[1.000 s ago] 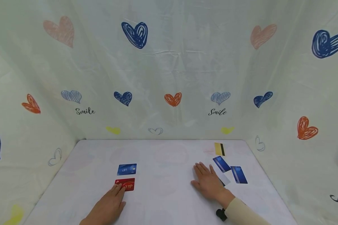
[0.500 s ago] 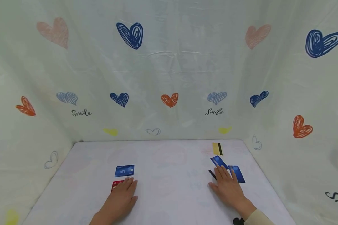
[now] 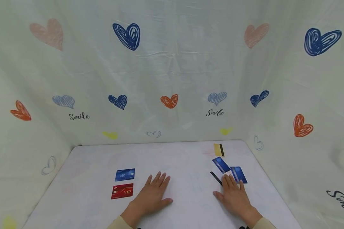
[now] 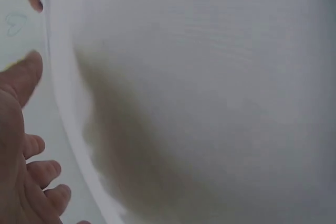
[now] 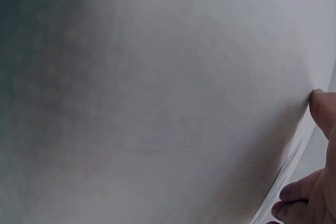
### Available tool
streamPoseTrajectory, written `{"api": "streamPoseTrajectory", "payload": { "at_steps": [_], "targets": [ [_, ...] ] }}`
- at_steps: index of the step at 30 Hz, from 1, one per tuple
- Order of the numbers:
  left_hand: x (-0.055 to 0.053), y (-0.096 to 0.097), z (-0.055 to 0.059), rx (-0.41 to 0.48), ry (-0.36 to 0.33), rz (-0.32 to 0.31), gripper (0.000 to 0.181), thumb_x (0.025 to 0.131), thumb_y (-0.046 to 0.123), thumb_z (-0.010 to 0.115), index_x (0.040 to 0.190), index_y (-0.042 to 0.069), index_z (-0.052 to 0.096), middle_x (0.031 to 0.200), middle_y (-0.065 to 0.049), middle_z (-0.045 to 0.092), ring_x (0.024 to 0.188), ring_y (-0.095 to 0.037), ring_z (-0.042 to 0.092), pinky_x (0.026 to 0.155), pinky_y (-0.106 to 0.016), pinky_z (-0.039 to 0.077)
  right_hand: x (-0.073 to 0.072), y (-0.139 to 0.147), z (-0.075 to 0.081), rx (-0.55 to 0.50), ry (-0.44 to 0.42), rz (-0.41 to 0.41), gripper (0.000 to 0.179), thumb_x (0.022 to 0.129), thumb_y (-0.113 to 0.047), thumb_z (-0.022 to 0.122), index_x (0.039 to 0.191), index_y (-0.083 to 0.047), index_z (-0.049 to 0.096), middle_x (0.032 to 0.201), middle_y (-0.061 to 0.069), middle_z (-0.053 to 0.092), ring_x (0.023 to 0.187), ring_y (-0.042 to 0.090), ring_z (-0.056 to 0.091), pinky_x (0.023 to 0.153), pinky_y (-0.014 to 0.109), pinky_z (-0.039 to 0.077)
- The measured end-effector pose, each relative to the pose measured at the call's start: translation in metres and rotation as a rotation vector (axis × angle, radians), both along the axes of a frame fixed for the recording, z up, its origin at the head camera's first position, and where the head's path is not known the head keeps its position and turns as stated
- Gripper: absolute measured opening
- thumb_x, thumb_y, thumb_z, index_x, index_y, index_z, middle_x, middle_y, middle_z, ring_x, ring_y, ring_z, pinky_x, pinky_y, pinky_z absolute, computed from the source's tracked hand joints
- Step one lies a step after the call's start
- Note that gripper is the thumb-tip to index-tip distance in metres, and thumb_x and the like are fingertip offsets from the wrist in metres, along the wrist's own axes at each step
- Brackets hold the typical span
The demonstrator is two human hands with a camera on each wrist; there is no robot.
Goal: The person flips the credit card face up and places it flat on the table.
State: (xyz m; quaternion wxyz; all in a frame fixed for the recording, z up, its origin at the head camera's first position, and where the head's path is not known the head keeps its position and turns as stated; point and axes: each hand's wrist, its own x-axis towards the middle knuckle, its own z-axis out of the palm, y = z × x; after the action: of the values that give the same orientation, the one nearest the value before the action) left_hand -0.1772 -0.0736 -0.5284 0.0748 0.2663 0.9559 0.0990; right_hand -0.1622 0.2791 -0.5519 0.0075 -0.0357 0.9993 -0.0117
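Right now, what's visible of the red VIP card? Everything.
The red card looks like thin plastic: "VIP" in pale gold at right, a small light chip at left, curved gold lines. It lies flat, printed side up, on the white table, just nearer than a blue card, not touching it. The left hand is to its right, apart.
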Motion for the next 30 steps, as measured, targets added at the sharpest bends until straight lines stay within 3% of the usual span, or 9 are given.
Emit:
{"api": "streamPoseTrajectory", "payload": {
  "at_steps": [7, 16, 30],
  "targets": [
    [-0.007, 0.032, -0.001, -0.039, 0.028, -0.082, 0.087, 0.089, 0.071, 0.045, 0.155, 0.018, 0.025, 0.163, -0.005, 0.022, 0.151, -0.026, 0.017, 0.119, -0.057, 0.017, -0.002, -0.006, 0.000, -0.047, -0.064, 0.018, 0.082, 0.094, -0.059, 0.051, 0.145, 0.004, 0.039, 0.153, 0.023, 0.037, 0.145, 0.043, 0.026, 0.111, 0.072, 0.011],
    [-0.010, 0.060, -0.002, -0.082, 0.049, -0.129, 0.084, 0.092, 0.070, 0.043, 0.154, 0.015, 0.030, 0.161, -0.005, 0.027, 0.151, -0.023, 0.020, 0.120, -0.048, 0.023, -0.011, -0.023, 0.001, -0.070, -0.116, 0.065, 0.081, 0.095, -0.059, 0.049, 0.149, 0.000, 0.036, 0.157, 0.017, 0.033, 0.148, 0.038, 0.023, 0.114, 0.068, 0.010],
    [-0.017, 0.063, -0.010, -0.116, 0.053, -0.119, 0.086, 0.092, 0.071, 0.039, 0.154, 0.013, 0.027, 0.162, -0.005, 0.024, 0.151, -0.021, 0.019, 0.120, -0.045, 0.023, -0.032, -0.061, 0.001, -0.100, -0.116, 0.304, 0.071, 0.099, -0.055, 0.044, 0.151, -0.009, 0.034, 0.159, 0.008, 0.031, 0.150, 0.030, 0.022, 0.117, 0.062, 0.016]
  ]
}}
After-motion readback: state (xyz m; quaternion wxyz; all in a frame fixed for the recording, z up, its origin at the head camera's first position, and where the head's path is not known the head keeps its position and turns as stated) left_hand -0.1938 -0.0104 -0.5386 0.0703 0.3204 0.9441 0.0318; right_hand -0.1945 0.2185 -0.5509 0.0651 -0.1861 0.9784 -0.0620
